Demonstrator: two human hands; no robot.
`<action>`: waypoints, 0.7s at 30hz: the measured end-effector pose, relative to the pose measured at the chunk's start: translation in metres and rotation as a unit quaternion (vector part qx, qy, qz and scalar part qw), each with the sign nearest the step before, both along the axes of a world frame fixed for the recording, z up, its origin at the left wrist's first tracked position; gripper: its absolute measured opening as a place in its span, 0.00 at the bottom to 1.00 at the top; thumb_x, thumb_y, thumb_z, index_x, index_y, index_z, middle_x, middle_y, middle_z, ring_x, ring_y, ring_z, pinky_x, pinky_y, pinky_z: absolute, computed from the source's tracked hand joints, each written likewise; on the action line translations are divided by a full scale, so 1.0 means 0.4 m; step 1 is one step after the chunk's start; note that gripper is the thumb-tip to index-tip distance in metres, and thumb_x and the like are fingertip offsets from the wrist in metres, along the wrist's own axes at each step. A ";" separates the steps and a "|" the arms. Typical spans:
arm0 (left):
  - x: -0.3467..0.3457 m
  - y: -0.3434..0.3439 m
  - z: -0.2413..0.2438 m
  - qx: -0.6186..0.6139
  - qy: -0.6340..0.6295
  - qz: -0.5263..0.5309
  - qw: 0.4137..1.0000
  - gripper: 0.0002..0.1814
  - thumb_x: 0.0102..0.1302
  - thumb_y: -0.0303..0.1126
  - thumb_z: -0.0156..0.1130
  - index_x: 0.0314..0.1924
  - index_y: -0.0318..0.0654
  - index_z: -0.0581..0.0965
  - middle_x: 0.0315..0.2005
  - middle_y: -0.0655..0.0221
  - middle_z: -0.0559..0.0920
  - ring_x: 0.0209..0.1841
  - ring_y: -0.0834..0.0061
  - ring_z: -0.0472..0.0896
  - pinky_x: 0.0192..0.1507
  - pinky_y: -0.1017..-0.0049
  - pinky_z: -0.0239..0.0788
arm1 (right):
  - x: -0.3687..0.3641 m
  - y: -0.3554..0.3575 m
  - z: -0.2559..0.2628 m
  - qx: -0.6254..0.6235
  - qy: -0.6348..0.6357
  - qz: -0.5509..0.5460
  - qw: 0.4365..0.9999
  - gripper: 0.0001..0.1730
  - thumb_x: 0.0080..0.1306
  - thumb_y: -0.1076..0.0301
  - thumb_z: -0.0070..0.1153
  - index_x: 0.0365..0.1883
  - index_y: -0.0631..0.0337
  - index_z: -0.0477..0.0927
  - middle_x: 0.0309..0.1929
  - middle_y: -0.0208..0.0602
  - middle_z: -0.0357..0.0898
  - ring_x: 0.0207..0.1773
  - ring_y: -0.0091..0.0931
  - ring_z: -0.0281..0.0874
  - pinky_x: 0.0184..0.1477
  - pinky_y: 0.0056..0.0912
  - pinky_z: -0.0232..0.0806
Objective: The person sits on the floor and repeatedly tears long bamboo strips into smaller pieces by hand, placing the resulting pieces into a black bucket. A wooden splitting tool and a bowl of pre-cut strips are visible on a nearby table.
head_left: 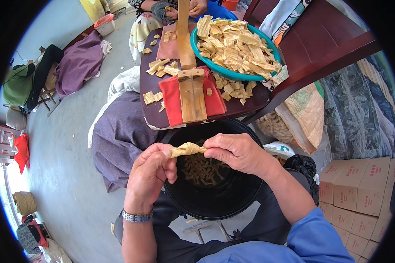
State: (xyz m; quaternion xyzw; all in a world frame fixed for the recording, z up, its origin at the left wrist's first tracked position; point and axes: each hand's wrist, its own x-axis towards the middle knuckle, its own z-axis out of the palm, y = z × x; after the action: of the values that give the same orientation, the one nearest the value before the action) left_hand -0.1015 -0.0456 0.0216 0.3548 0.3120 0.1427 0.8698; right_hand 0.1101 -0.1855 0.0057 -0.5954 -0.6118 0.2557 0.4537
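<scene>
A knotted pale yellow strip (188, 148), wrapped thick in the middle, is stretched between my two hands. My left hand (153, 164) pinches its left end between thumb and fingers, and my right hand (238, 153) grips the thin right end. Beneath them stands a black bucket (230, 200) between my knees, with many small knotted pieces (202, 172) at its bottom. Beyond the bucket, a wooden block tool (193, 105) rests on a red cloth (215, 107) on a dark red chair seat (149, 82). Loose short pieces (233, 89) lie around it.
A teal basin (228, 73) heaped with flat yellow strips (240, 42) sits on the seat. Another person's hands (172, 12) work at its far side. An open sack (299, 115) and stacked cartons (355, 190) stand to the right. Purple cloth (118, 131) hangs at left.
</scene>
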 end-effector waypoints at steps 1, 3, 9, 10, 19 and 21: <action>0.003 0.000 -0.002 0.082 0.039 0.017 0.996 0.11 0.74 0.32 0.60 0.50 0.33 0.77 0.31 0.73 0.78 0.29 0.82 0.75 0.34 0.78 0.69 | -0.004 0.004 -0.002 0.022 -0.022 -0.010 0.999 0.11 0.68 0.65 0.64 0.44 0.61 0.80 0.35 0.37 0.83 0.36 0.35 0.84 0.38 0.32 0.75; 0.020 -0.008 -0.003 0.242 0.115 0.049 0.962 0.16 0.75 0.35 0.60 0.56 0.32 0.76 0.37 0.73 0.79 0.36 0.81 0.78 0.43 0.79 0.72 | -0.011 0.011 -0.007 0.065 -0.065 -0.031 0.995 0.11 0.68 0.65 0.64 0.43 0.61 0.80 0.34 0.36 0.83 0.35 0.36 0.84 0.35 0.33 0.76; 0.044 -0.039 -0.002 0.227 0.062 -0.108 0.966 0.14 0.78 0.38 0.58 0.53 0.34 0.77 0.35 0.74 0.81 0.36 0.84 0.78 0.41 0.81 0.72 | -0.039 0.020 -0.010 0.080 -0.157 -0.013 0.984 0.07 0.67 0.65 0.64 0.39 0.56 0.80 0.27 0.33 0.77 0.27 0.33 0.80 0.27 0.35 0.73; 0.041 -0.036 -0.008 0.214 0.057 -0.110 0.969 0.12 0.78 0.37 0.58 0.51 0.35 0.77 0.33 0.75 0.80 0.34 0.84 0.77 0.39 0.82 0.71 | -0.036 0.018 -0.010 0.080 -0.165 -0.006 0.983 0.08 0.67 0.65 0.64 0.39 0.57 0.80 0.26 0.33 0.77 0.27 0.33 0.80 0.26 0.35 0.73; 0.027 -0.035 -0.014 0.207 0.095 -0.131 0.965 0.09 0.75 0.34 0.63 0.39 0.39 0.75 0.24 0.78 0.75 0.26 0.88 0.69 0.29 0.83 0.62 | -0.016 -0.058 0.033 0.046 -0.153 0.026 0.987 0.09 0.68 0.64 0.63 0.37 0.59 0.79 0.22 0.34 0.73 0.25 0.33 0.78 0.26 0.36 0.71; 0.050 -0.026 -0.018 0.226 0.072 -0.102 0.966 0.08 0.75 0.34 0.63 0.42 0.37 0.77 0.28 0.77 0.78 0.29 0.88 0.71 0.33 0.84 0.65 | 0.000 -0.043 0.031 0.058 -0.164 -0.002 0.985 0.08 0.68 0.65 0.63 0.37 0.60 0.78 0.23 0.34 0.73 0.26 0.33 0.78 0.27 0.35 0.72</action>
State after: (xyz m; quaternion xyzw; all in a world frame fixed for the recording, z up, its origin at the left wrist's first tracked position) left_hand -0.0817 -0.0562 0.0145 0.5812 0.2955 0.0940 0.7523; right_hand 0.1100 -0.2026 0.0180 -0.6033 -0.6904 0.1182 0.3813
